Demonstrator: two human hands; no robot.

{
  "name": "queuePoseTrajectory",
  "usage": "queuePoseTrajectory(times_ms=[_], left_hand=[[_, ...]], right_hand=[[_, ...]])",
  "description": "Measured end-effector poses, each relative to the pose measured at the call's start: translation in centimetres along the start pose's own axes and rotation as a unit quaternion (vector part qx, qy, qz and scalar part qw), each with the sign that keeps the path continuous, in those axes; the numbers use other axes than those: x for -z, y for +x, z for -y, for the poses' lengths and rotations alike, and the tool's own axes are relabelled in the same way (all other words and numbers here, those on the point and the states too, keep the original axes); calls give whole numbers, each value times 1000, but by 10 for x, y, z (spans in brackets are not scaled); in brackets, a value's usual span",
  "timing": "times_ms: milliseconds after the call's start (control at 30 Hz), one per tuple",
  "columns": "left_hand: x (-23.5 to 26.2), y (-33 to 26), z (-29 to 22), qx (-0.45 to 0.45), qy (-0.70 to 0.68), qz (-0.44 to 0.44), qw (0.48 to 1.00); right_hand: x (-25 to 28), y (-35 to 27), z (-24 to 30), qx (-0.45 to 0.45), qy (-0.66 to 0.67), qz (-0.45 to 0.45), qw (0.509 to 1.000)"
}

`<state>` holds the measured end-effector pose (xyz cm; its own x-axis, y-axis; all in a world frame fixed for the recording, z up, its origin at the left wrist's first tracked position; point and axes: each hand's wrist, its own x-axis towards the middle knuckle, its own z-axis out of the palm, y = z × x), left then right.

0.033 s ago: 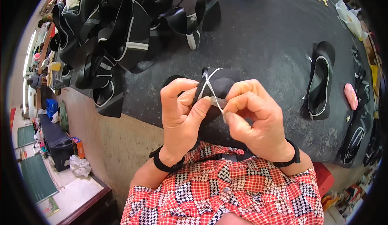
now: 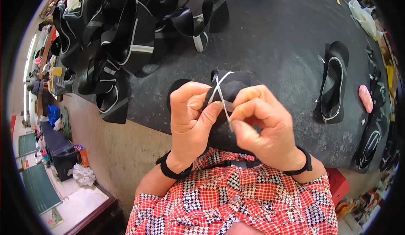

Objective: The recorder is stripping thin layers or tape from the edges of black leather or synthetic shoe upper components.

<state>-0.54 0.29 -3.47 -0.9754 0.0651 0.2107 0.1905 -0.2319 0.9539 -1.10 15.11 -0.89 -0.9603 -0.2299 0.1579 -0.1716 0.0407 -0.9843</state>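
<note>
Between my hands, over the table's near edge, is a black shoe upper with thin white tape crossing itself on it. My left hand is closed on the upper, its thumb pressed down beside the tape and its index finger bent over the far side. The fingers of my right hand pinch the loose end of the tape, pulled taut toward me. Part of the upper is hidden behind my fingers. A rounded dark piece lies just left of my left hand.
Black shoe uppers with white edging form a pile at the far left of the black table. At the right lie a single upper, a pink oblong object and a white plastic bag. A red stool stands beside me.
My right hand has shifted slightly left and toward me with the tape end. My left hand stays on the upper. The whole view has moved a little.
</note>
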Motion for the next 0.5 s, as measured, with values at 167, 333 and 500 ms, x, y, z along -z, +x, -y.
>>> queuePoseTrajectory(times_ms=[167,333,500], left_hand=[[3,7,5,-72,88,12,993],[12,13,8,-125,107,-9,986],[23,16,8,-148,170,-11,974]], right_hand=[[-18,-3,0,-47,144,-28,988],[-25,-5,22,-277,244,-21,929],[-38,-3,17,-264,219,-30,939]])
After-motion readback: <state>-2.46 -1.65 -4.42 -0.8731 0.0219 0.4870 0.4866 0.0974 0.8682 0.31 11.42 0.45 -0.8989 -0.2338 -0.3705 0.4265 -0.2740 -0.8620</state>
